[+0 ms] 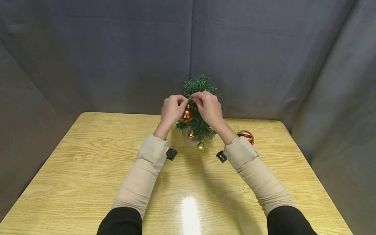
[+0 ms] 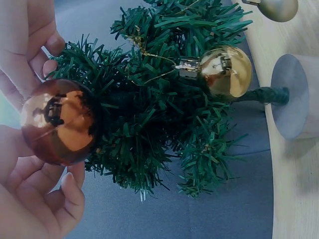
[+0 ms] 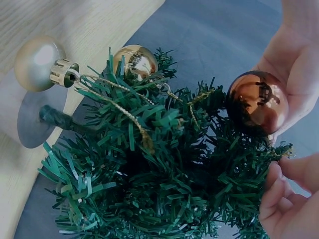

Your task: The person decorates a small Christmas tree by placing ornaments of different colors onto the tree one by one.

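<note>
A small artificial Christmas tree (image 1: 202, 125) stands under both hands. Near its top, my left hand (image 1: 171, 110) pinches at the upper end of a shiny copper bauble (image 1: 186, 116), which hangs below the fingertips; the bauble hides the pinch in the left wrist view. Opposite, my right hand (image 1: 210, 107) has thumb and forefinger together on a branch tip (image 3: 284, 151) with a bit of gold cord, right beside the bauble. Lower on the tree hang a shiny gold bauble (image 2: 227, 72) and a matte gold bauble (image 3: 40, 63), both on gold cords.
The tree's pale round base (image 1: 189, 138) stands on the wooden table (image 1: 102, 163). A red and gold striped bauble (image 1: 246, 137) lies to the right, beyond my right sleeve. A thin loop of cord (image 1: 246, 188) lies nearer. Grey curtains (image 1: 117, 58) hang behind.
</note>
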`<state>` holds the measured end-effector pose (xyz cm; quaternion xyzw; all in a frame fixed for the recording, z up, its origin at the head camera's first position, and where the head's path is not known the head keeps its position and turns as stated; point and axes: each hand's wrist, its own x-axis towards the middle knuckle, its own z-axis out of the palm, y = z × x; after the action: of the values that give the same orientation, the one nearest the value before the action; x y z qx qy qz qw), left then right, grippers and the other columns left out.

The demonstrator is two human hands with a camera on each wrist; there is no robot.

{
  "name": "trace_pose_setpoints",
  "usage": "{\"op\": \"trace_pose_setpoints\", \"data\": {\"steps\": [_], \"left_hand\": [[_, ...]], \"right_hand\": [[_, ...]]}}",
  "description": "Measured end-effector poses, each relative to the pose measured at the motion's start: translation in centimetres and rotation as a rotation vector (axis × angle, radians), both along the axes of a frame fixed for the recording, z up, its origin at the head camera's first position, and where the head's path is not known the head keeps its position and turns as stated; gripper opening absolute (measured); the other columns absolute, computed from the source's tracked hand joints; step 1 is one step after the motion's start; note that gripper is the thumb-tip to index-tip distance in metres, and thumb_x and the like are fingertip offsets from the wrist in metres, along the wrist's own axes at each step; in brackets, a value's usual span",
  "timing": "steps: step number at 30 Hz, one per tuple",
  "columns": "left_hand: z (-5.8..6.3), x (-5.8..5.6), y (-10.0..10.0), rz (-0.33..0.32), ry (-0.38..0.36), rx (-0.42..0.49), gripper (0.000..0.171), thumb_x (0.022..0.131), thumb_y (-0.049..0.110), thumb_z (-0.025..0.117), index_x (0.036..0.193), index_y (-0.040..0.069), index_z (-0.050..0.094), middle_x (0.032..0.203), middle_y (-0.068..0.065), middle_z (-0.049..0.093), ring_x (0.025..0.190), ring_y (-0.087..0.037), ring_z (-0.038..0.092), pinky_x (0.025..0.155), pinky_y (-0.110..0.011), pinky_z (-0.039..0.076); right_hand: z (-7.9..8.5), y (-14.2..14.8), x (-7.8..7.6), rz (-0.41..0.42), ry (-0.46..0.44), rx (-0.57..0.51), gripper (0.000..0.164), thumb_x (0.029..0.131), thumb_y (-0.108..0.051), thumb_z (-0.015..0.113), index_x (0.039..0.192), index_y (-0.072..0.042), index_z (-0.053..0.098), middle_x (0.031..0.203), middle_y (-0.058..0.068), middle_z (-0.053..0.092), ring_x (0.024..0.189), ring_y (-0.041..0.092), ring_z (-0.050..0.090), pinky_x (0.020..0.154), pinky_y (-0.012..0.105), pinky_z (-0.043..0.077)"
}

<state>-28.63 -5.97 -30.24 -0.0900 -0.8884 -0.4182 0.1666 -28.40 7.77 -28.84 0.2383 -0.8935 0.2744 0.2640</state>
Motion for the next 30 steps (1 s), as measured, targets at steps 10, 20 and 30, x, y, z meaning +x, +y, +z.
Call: {"op": "trace_pose_setpoints", "data": {"steps": [10, 20, 30], "left_hand": [[-0.4, 0.2, -0.2, -0.02, 0.0, -0.027, 0.019, 0.089, 0.021, 0.056, 0.09, 0.007, 0.069, 0.08, -0.005, 0.065, 0.064, -0.017, 0.057, 0.052, -0.03, 0.044], [-0.5, 0.2, -0.1, -0.041, 0.01, 0.005, 0.019, 0.089, 0.02, 0.057, 0.09, 0.006, 0.069, 0.082, -0.006, 0.066, 0.068, -0.018, 0.059, 0.056, -0.031, 0.046], [-0.6, 0.8, -0.5, -0.051, 0.038, 0.064, 0.021, 0.088, 0.023, 0.058, 0.091, 0.005, 0.068, 0.082, -0.006, 0.065, 0.072, -0.018, 0.059, 0.062, -0.032, 0.047]], "right_hand": [[0.0, 0.2, -0.1, 0.017, -0.001, 0.039, 0.019, 0.085, -0.013, 0.061, 0.101, -0.004, 0.068, 0.079, 0.009, 0.059, 0.056, 0.017, 0.047, 0.046, 0.028, 0.034], [-0.1, 0.4, -0.1, 0.017, -0.004, 0.037, 0.02, 0.086, -0.015, 0.061, 0.102, -0.005, 0.067, 0.081, 0.009, 0.059, 0.057, 0.017, 0.048, 0.045, 0.028, 0.035], [0.6, 1.6, 0.6, 0.081, 0.019, -0.09, 0.02, 0.083, -0.012, 0.064, 0.099, -0.002, 0.068, 0.082, 0.01, 0.061, 0.057, 0.018, 0.051, 0.051, 0.029, 0.039]]}}
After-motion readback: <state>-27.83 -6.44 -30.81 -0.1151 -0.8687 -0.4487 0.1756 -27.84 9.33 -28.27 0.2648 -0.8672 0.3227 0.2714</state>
